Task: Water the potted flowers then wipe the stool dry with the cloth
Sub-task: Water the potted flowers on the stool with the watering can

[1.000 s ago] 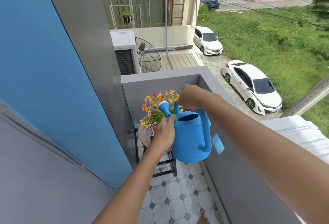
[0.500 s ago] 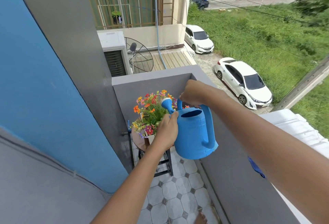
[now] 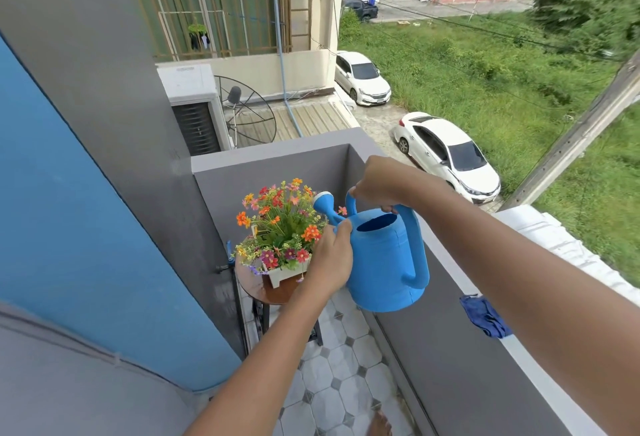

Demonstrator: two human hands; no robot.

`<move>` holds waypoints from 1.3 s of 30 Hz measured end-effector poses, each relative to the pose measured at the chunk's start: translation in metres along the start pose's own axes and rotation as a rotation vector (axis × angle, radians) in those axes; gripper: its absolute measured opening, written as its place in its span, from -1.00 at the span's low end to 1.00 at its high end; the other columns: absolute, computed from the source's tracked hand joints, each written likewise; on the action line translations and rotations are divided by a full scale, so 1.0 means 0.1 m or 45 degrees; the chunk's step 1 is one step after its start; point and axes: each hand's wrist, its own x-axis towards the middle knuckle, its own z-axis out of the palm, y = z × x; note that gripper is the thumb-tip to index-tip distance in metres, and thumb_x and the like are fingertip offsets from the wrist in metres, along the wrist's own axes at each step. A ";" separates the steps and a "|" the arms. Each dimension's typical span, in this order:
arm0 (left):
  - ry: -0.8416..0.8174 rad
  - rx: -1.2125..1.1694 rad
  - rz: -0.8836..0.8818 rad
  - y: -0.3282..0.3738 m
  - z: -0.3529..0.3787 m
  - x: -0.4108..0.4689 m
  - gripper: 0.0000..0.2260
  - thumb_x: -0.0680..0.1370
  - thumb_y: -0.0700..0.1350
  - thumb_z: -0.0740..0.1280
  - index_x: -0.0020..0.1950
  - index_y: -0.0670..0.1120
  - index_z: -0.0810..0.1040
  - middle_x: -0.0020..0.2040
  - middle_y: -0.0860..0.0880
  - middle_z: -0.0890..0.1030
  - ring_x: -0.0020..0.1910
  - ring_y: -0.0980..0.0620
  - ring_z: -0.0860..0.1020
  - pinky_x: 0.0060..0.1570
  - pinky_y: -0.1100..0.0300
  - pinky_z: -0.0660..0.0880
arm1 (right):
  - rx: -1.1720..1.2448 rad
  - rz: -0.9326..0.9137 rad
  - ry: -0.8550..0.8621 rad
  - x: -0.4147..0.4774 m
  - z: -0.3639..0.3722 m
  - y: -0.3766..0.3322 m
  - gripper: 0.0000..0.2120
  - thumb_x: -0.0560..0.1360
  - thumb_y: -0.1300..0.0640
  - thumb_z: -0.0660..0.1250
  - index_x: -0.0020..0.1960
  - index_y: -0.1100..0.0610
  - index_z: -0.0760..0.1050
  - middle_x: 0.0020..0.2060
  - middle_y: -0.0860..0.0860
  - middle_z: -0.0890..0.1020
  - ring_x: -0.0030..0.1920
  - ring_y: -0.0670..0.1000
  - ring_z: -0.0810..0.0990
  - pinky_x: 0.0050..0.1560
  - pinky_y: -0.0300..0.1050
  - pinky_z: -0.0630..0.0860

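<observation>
A blue watering can (image 3: pixel 384 262) hangs in the air over the balcony, its white-tipped spout (image 3: pixel 323 201) pointing up-left above the flowers. My right hand (image 3: pixel 375 186) grips the can's top handle. My left hand (image 3: pixel 330 260) is pressed against the can's left side near the base of the spout. The colourful flowers (image 3: pixel 280 227) grow in a small white pot (image 3: pixel 284 272) on a round brown stool (image 3: pixel 273 291) in the balcony's far corner. A blue cloth (image 3: pixel 485 317) lies on top of the balcony wall, below my right forearm.
A grey parapet wall (image 3: pixel 433 349) runs along the right, with a drop to cars and grass beyond. A blue and grey house wall (image 3: pixel 86 227) closes the left. The narrow floor (image 3: pixel 332 383) has pale octagonal tiles. A bare foot (image 3: pixel 379 423) shows at the bottom edge.
The can has been tilted back toward level, its spout lifted higher above the flowers. The blue cloth has come into view on the wall top as my right arm shifted.
</observation>
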 end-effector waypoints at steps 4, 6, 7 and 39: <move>0.060 -0.053 0.001 -0.05 -0.08 -0.02 -0.55 0.58 0.25 0.03 0.16 -0.06 0.46 -0.02 -0.11 0.54 -0.12 -0.01 0.51 -0.18 0.05 0.38 | 0.125 -0.045 0.041 -0.01 0.01 -0.09 -0.80 0.59 0.24 0.24 0.05 0.23 0.64 -0.44 -0.01 0.56 -0.33 -0.01 0.50 -0.50 -0.23 0.30; 0.102 -0.028 -0.004 -0.08 -0.16 -0.05 -0.52 0.58 0.25 0.02 0.19 -0.09 0.45 -0.06 -0.07 0.52 -0.14 0.00 0.49 -0.22 0.06 0.37 | 0.145 -0.067 0.007 -0.02 0.04 -0.14 -0.79 0.58 0.19 0.27 -0.19 0.21 0.57 -0.40 0.05 0.59 -0.39 0.01 0.52 -0.48 -0.20 0.35; 0.118 -0.018 0.002 -0.09 -0.20 -0.05 -0.50 0.57 0.25 0.02 0.19 -0.11 0.45 -0.10 -0.05 0.50 -0.17 0.01 0.47 -0.23 0.07 0.36 | 0.140 -0.077 0.012 0.01 0.06 -0.17 -0.76 0.57 0.17 0.28 -0.26 0.21 0.52 -0.42 0.06 0.56 -0.44 0.01 0.51 -0.48 -0.19 0.37; 0.063 0.120 -0.156 -0.49 -0.28 -0.62 -0.57 0.62 0.21 0.00 0.12 -0.12 0.43 0.03 -0.15 0.53 -0.03 -0.04 0.51 -0.21 0.05 0.32 | 0.127 -0.077 -0.132 -0.31 0.56 -0.22 -0.60 0.61 0.04 0.25 -0.26 0.31 0.54 -0.50 0.10 0.56 -0.70 -0.07 0.40 -0.50 -0.26 0.39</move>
